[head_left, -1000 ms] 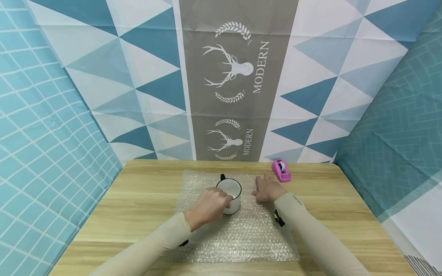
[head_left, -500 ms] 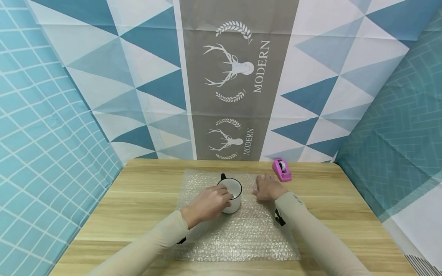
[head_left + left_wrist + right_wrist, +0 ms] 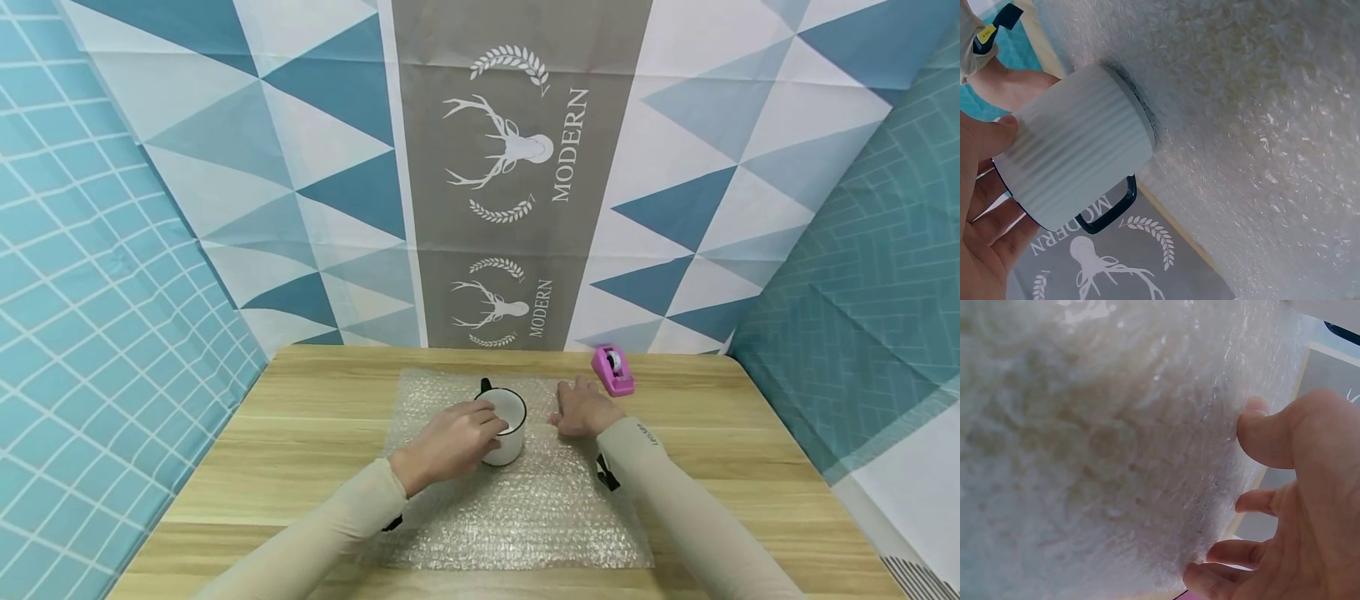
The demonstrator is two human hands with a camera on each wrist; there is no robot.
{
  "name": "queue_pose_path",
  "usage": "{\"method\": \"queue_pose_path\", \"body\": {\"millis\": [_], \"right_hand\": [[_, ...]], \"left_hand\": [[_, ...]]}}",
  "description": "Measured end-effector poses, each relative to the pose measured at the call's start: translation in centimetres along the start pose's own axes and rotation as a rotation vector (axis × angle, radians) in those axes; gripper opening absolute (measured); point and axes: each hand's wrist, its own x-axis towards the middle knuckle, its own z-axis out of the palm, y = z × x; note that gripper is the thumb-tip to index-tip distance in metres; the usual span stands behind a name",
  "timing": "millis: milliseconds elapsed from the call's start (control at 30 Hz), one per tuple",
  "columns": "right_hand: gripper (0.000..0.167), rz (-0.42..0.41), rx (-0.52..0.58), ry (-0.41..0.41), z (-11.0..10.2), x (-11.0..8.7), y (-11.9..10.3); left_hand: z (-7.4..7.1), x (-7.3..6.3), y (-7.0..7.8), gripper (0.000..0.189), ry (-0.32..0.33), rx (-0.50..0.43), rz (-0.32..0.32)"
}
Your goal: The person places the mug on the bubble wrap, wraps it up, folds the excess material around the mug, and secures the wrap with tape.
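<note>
A white ribbed mug (image 3: 1079, 140) with a dark rim and dark handle stands on a sheet of bubble wrap (image 3: 517, 525) in the head view. My left hand (image 3: 456, 443) holds it by the rim, the thumb against the outer wall and the other fingers across the mouth. In the left wrist view the handle points away from that hand. To the right of the mug, my right hand (image 3: 583, 408) rests its spread fingertips (image 3: 1254, 428) on the wrap near its far right part, with nothing gripped.
A pink tape dispenser (image 3: 613, 371) stands just beyond the right hand, off the wrap. All of this is on a wooden table (image 3: 300, 433). Patterned cloth (image 3: 510, 167) covers the wall behind, and blue cloth hangs on both sides.
The left hand's fingers have spread further over the mug's mouth, and its wrist has shifted slightly left. The mug and the right hand stay almost where they were.
</note>
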Motion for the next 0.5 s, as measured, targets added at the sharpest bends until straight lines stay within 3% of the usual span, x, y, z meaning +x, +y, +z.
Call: {"method": "queue_pose_path", "body": {"millis": [267, 500], "right_hand": [[0.039, 0.003, 0.021, -0.025, -0.61, -0.28, -0.08], [0.047, 0.018, 0.025, -0.048, -0.76, -0.30, -0.30]], "left_hand": [[-0.49, -0.08, 0.02, 0.007, -0.053, -0.001, -0.029], [-0.80, -0.43, -0.08, 0.006, -0.071, -0.032, -0.037]]}}
